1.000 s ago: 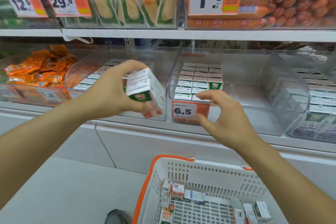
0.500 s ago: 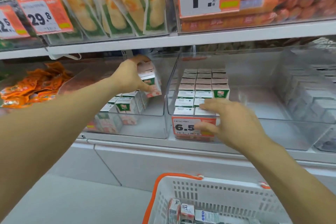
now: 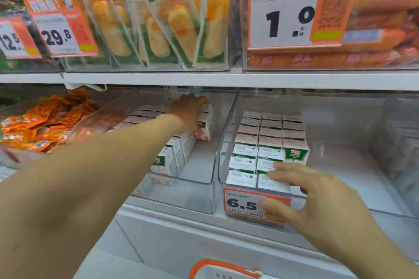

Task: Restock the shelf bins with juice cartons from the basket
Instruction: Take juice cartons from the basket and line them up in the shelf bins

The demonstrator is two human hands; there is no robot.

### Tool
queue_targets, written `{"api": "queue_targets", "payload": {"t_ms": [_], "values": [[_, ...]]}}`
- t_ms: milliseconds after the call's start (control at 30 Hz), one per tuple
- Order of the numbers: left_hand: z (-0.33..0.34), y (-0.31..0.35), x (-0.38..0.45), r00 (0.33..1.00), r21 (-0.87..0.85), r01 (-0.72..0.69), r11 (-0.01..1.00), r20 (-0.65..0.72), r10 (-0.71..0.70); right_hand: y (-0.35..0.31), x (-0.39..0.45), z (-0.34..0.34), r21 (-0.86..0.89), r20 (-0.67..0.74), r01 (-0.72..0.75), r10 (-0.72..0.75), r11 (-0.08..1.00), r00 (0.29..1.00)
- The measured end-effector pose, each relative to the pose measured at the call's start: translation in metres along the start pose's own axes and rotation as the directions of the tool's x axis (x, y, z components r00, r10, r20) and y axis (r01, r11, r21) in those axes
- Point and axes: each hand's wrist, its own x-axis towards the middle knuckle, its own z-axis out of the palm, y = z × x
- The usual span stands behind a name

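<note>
Juice cartons go in stacked: my left hand grips them at the back right of the left bin, so I judge I'm mid-placement. Next: set them flush, let go. My right hand hovers, fingers loose, at the middle bin's front edge. Cartons read "100%"; the tag reads "6.5".

Green-and-white juice cartons stand in rows in clear shelf bins; basket (orange-rimmed) sits below.

Left hand gripping; right hand spread.
</note>
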Motion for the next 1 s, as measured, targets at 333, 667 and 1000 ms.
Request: {"api": "queue_targets", "payload": {"t_ms": [333,667,1000], "values": [[0.013,-0.002,0.003,0.997,0.146,-0.065,0.987,0.036,0.061,-0.006,-0.004,-0.001,0.001,0.004,-0.034,0.034,0.999,0.999],[-0.003,0.007,-0.051,0.982,-0.086,0.006,0.996,-0.185,-0.022,0.002,-0.014,-0.001,0.046,-0.004,0.075,-0.074,0.996,0.997],[0.010,0.070,-0.244,0.877,-0.549,-0.275,0.789,-0.480,-0.029,0.017,-0.091,0.005,0.217,-0.059,0.268,-0.261,0.939,0.964]]}}
